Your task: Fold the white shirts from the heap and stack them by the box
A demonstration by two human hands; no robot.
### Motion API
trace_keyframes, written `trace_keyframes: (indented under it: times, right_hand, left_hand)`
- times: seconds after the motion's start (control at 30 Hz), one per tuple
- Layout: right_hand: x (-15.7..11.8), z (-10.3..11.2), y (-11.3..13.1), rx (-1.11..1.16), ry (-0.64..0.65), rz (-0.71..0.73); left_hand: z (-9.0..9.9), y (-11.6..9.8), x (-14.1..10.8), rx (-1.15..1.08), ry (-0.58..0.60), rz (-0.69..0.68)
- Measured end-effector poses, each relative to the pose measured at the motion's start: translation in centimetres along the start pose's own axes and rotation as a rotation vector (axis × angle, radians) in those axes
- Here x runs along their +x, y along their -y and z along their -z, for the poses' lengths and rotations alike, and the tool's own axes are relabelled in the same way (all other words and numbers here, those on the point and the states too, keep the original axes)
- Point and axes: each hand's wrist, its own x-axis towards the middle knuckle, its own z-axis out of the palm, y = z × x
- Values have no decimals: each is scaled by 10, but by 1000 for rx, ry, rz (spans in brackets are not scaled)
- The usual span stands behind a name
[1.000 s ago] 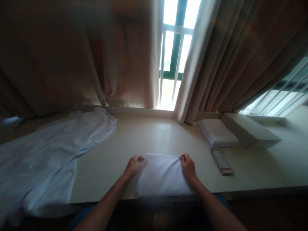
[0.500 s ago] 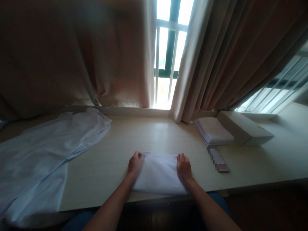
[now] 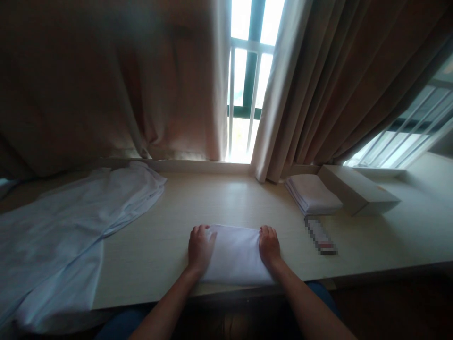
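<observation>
A folded white cloth [image 3: 234, 257] lies flat at the front edge of the pale tabletop, between my two hands. My left hand [image 3: 200, 246] rests along its left side, thumb spread from the fingers and laid on the cloth. At the far right corner, my right hand [image 3: 269, 244] has its fingers curled over the edge and closed on the fabric. Further right sits a neat stack of folded white cloth [image 3: 314, 193]. On the left, a loose heap of white cloth [image 3: 81, 212] spreads over the table.
A white box [image 3: 361, 189] stands beside the folded stack. Below the stack lies a narrow pixelated object [image 3: 320, 235]. Brown curtains [image 3: 170, 85] hang along the table's back edge, parted at a barred window [image 3: 244, 89]. The table [image 3: 141, 264] ends just in front of me.
My left hand has gone from a closed pinch at the cloth's far left corner to a flatter, spread hold-down. My right hand has barely moved. The view has shifted slightly.
</observation>
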Motion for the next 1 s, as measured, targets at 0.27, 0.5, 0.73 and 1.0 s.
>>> trace_keyframes:
  times: [0.27,0.5,0.73,1.0]
  right_hand:
    - [-3,-1,0,25,-11,34]
    - [2,11,6,-15,17,43]
    - [-41,36,70,36,141,406]
    - [-55,21,53,56,252,288]
  left_hand:
    - [10,-29,-85,137,311,-603]
    - [-2,-16,-94,231,229,-560]
    - [-4,-24,-89,249,264,-570]
    - [-2,-18,-75,234,267,-526]
